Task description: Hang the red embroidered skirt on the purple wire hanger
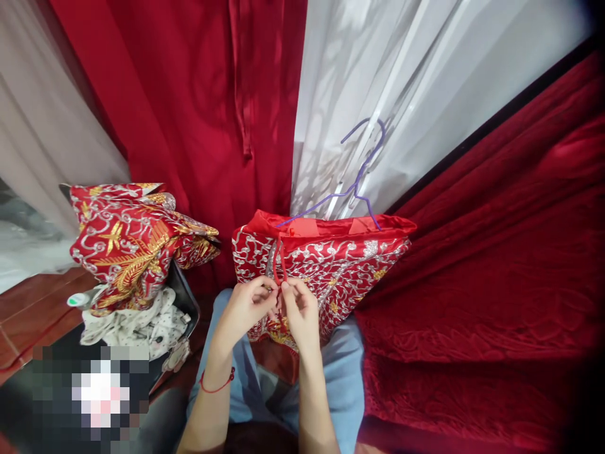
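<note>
A red garment [350,265] with silver and gold embroidery lies over my lap, with a purple wire hanger [357,183] in its smooth red top edge. Two thin red cords [282,255] run down from that edge to my fingertips. My left hand [248,309], with a red bracelet at the wrist, pinches at the cords' lower part. Close beside it, my right hand [301,309] has its thumb and fingers closed on the cord as well. The exact ends of the cords are hidden between my fingers.
At the left, another red and gold embroidered cloth [127,239] rests by a white dotted cloth [151,328] on a dark surface. A red curtain [189,82] and a white curtain [331,94] hang ahead. Dark red fabric [496,271] covers the right side.
</note>
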